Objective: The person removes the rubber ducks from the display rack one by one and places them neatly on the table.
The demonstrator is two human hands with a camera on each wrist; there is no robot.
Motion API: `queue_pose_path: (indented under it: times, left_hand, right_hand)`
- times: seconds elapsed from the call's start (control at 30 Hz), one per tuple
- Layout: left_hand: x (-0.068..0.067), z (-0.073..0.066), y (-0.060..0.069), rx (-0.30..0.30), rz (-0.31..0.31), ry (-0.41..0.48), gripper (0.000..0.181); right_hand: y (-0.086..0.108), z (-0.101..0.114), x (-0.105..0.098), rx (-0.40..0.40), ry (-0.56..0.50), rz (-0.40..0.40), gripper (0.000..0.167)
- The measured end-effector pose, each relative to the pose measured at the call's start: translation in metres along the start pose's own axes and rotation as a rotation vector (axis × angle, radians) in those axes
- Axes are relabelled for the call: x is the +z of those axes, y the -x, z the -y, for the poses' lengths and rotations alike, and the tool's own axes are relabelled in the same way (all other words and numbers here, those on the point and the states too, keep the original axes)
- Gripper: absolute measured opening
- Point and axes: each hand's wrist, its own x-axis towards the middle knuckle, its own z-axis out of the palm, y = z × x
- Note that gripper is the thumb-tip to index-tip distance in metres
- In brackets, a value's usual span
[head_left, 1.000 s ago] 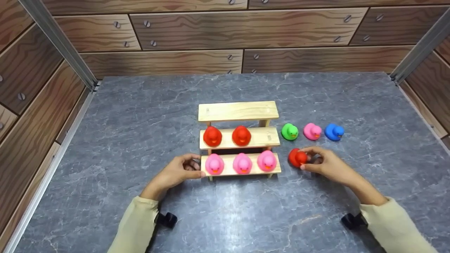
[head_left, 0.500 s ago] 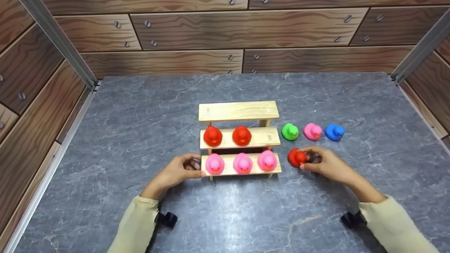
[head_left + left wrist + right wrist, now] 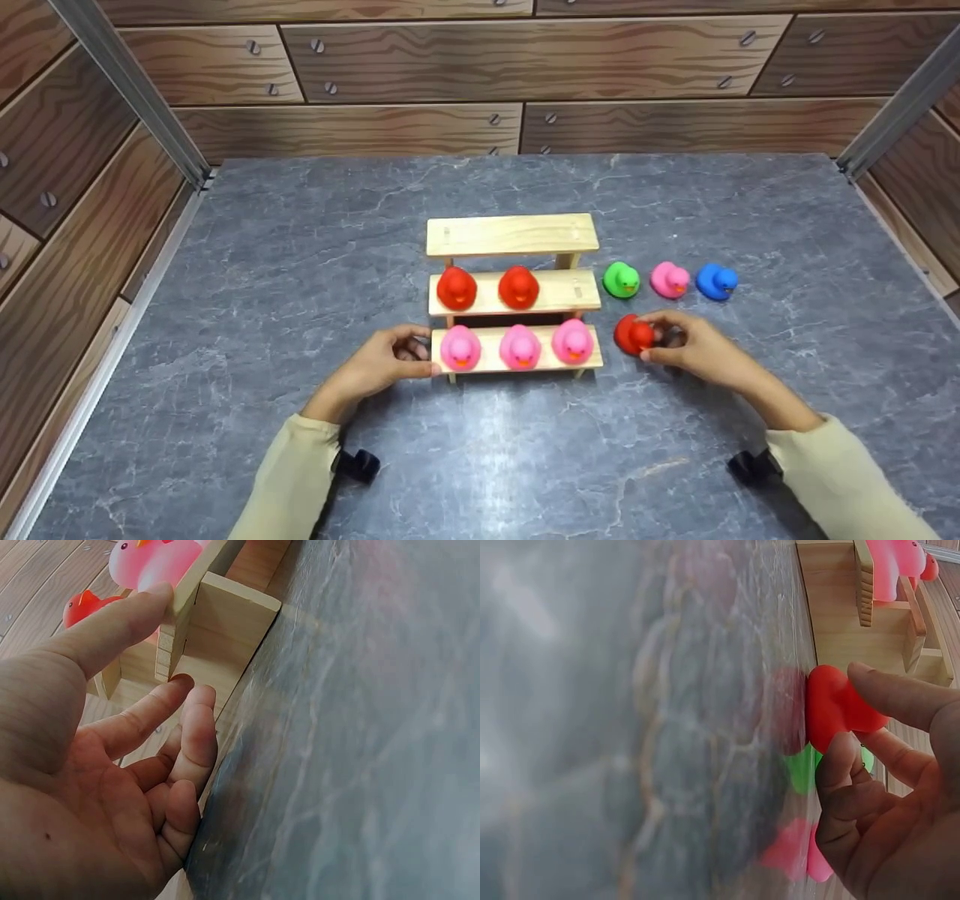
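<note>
A three-tier wooden stand (image 3: 513, 234) stands mid-table. Two red rubber ducks sit on its middle step, and three pink ones, among them a pink duck (image 3: 520, 347), line the lowest step. My left hand (image 3: 381, 366) pinches the left end of that lowest step; in the left wrist view the thumb lies on top and the index fingertip (image 3: 180, 682) touches from below. Right of the stand, my right hand (image 3: 696, 346) holds a red rubber duck (image 3: 632, 335) by its head between thumb and fingers. The right wrist view shows this duck (image 3: 826, 706) resting on the table.
Behind my right hand a green duck (image 3: 621, 280), another pink duck (image 3: 669, 280) and a blue duck (image 3: 717, 282) stand in a row. The grey marbled table (image 3: 300, 225) ends at a wood-patterned wall (image 3: 337, 127) at the back, with similar panels at both sides.
</note>
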Motion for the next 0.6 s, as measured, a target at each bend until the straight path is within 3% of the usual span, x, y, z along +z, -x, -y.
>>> queue_pose_path:
  times: [0.27,0.6]
  left_hand:
    - [0.0,-0.001,0.0,-0.002,0.0,-0.004,0.055]
    - [0.0,-0.001,-0.001,0.001,0.004,0.001,0.054]
  right_hand:
    - [0.003,0.006,-0.007,0.021,-0.018,0.033,0.054]
    - [0.01,0.035,-0.011,0.005,-0.071,-0.02,0.055]
